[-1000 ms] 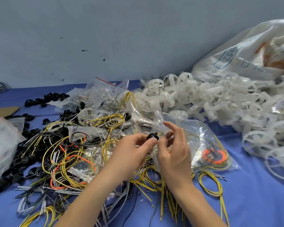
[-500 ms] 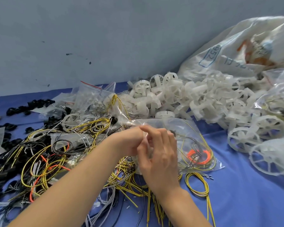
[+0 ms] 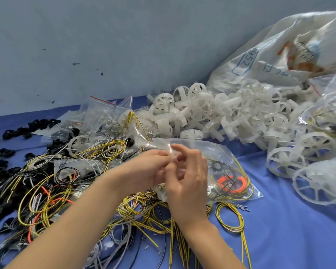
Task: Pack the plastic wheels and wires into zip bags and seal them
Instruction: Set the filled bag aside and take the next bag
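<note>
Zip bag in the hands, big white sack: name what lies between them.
Head view: a heap of white plastic wheels lies between zip bag and sack.

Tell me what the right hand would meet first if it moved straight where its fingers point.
Likely the zip bag, which the right hand pinches at its mouth, then the left hand just beyond; depth is unclear.

clear zip bag (image 3: 226, 155) lies mid-frame before me, orange and yellow wire coils (image 3: 230, 184) inside; white plastic wheels (image 3: 217, 115) heaped upper right; loose wires (image 3: 45, 193) tangled lower left.
</note>
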The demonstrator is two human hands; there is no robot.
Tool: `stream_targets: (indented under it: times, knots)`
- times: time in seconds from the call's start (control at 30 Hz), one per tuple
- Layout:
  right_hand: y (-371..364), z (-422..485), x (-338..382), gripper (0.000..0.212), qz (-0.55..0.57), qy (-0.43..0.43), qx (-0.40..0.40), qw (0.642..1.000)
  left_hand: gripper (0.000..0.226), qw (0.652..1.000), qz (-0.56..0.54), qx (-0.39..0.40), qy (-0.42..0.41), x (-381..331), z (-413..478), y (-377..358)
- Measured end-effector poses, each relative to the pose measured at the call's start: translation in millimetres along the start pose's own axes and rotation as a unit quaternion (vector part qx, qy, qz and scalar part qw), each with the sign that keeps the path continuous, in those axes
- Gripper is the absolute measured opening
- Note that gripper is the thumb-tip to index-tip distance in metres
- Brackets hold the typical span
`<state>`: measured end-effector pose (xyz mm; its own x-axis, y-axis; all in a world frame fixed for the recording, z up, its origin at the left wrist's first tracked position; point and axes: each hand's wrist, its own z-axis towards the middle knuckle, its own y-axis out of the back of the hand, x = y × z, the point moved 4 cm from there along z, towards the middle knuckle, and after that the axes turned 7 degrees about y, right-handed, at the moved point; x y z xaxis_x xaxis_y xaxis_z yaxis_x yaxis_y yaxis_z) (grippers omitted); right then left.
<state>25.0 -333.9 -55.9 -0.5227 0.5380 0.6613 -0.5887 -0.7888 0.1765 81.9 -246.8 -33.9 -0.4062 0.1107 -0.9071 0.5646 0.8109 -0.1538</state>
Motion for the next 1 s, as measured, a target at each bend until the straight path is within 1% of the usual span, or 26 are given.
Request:
stream_targets:
  times: [0.03,0.1,0.17,0.2,0.27,0.33,0.43,0.5,0.57,0.63,0.7,0.73,0.8,0.83,0.93,0.97,1.0]
  knots:
    - [-0.3,0.3,-3.1,0.025,0.007,-0.018,-0.005,1.000,0.020,0.999,-0.032,0.001,-0.006,-1.3,-5.5,9.9]
    - [-1.2,0.8,-8.7,0.023,0.017,-0.051,-0.015,0.998,0.027,0.998,-0.032,-0.038,-0.044,-3.3,-10.5,37.4]
    - [-2.9,0.2,-13.8,0.022,0.034,-0.088,-0.020,0.995,0.022,0.987,-0.030,-0.141,-0.073,-13.9,-10.8,60.2]
    - [-3.5,-0.6,-16.1,0.022,0.041,-0.104,-0.020,0.994,0.021,0.977,-0.012,-0.195,-0.085,-18.1,-9.3,66.3]
    - [-4.3,-2.1,-20.4,0.021,0.051,-0.129,-0.015,0.990,0.020,0.952,0.067,-0.282,-0.099,-23.7,-1.2,72.0]
    - [-4.2,-2.7,-24.8,0.024,0.058,-0.150,-0.017,0.987,0.022,0.915,0.184,-0.340,-0.118,-28.2,11.1,73.7]
    - [-4.7,-3.6,-29.9,0.026,0.071,-0.180,-0.020,0.981,0.026,0.852,0.324,-0.378,-0.162,-35.5,29.9,68.0]
    - [-6.2,-4.6,-32.9,0.026,0.082,-0.203,-0.019,0.976,0.027,0.825,0.385,-0.374,-0.176,-41.2,46.8,61.5]
    - [-6.9,-4.5,-36.6,0.025,0.094,-0.228,-0.025,0.969,0.025,0.826,0.400,-0.369,-0.150,-45.3,66.4,56.9]
    - [-7.2,-4.8,-40.3,0.023,0.109,-0.251,-0.035,0.961,0.020,0.833,0.403,-0.370,-0.081,-46.7,84.3,56.1]
    - [-6.7,-4.4,-42.4,0.023,0.117,-0.262,-0.042,0.957,0.032,0.819,0.427,-0.382,-0.024,-47.9,98.0,56.6]
    - [-6.4,-4.1,-43.0,0.023,0.117,-0.262,-0.044,0.957,0.037,0.807,0.441,-0.393,-0.013,-49.9,102.9,56.3]
    - [-6.3,-4.0,-43.0,0.022,0.112,-0.256,-0.043,0.959,0.040,0.779,0.464,-0.422,-0.007,-53.8,108.9,56.0]
    - [-6.4,-3.9,-43.0,0.022,0.111,-0.256,-0.043,0.959,0.039,0.759,0.480,-0.440,-0.005,-55.2,110.1,55.9]
    - [-6.9,-3.8,-43.7,0.022,0.112,-0.260,-0.043,0.958,0.025,0.665,0.566,-0.487,0.021,-57.1,110.3,53.9]
    - [-6.8,-3.7,-43.5,0.022,0.113,-0.259,-0.043,0.958,0.020,0.644,0.582,-0.495,0.028,-56.7,110.7,53.6]
    - [-6.9,-3.6,-43.4,0.023,0.113,-0.258,-0.044,0.958,0.018,0.632,0.591,-0.500,0.033,-56.0,111.4,53.5]
